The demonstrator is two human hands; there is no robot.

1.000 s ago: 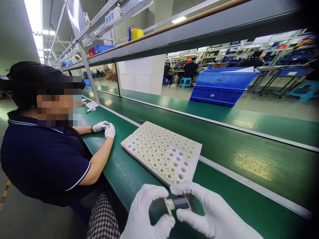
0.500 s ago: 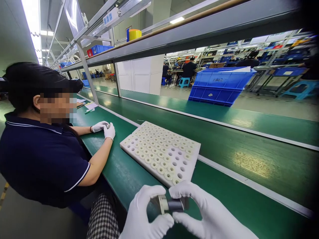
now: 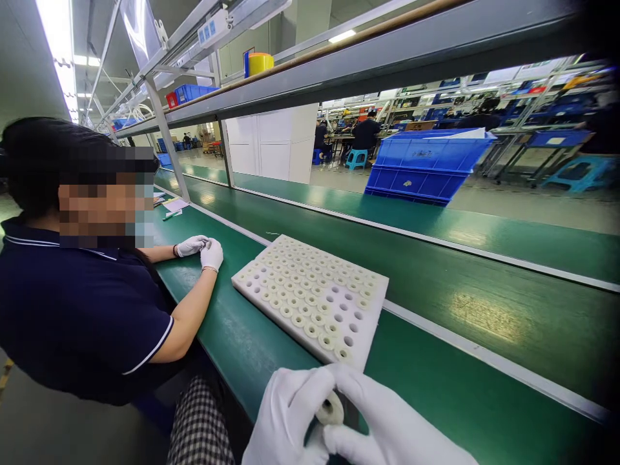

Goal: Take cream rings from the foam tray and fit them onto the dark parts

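Observation:
Both my hands wear white gloves and meet low in the view, in front of the tray. My left hand (image 3: 288,416) is closed around a small cream-coloured flanged bobbin (image 3: 332,409), whose round end with a centre hole faces up toward me. My right hand (image 3: 387,413) pinches at the same bobbin, its forefinger over the top and its thumb at the lower edge. The rest of the bobbin is hidden by my fingers. Just beyond lies a white foam tray (image 3: 371,329) holding many similar cream ring-ended parts, with several bare holes toward its right side and left corner.
At my left sits a co-worker (image 3: 87,310) in a dark shirt, gloved hands (image 3: 203,250) together over the green bench (image 3: 232,329). A metal rail (image 3: 465,349) runs along the bench. Stacked blue crates (image 3: 421,168) stand across it. A shelf beam (image 3: 387,58) crosses overhead.
The bobbin has turned from lying sideways, its dark middle showing, to having its round end toward me. My hands have come closer together, and my left fingers now wrap around it.

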